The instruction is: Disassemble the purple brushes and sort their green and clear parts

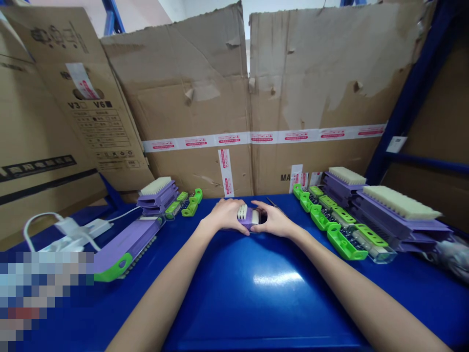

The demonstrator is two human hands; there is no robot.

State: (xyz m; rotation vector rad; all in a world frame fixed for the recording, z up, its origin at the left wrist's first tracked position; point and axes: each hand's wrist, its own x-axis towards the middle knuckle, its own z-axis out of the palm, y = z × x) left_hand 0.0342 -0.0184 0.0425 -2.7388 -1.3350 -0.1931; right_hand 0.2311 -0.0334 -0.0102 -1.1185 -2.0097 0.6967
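In the middle of the blue tabletop, both my hands close around a purple plastic part (248,217) with cream pads or bristles along its face. My left hand (229,214) wraps its left end, the thumb along the near side. My right hand (274,220) grips the right end between thumb and fingers, beside a dark gap or dark piece too small to make out. A thin dark pointed object (271,202) lies just behind my right hand; part of it is hidden.
At left lie a long purple housing (128,239) with a green end cap (114,268), a purple stack (157,199), green brackets (192,203) and a white power strip (78,233). Right are green brackets (342,242), clear-and-green pieces (372,239) and cream-topped purple stacks (399,220). Cardboard (198,112) stands behind.
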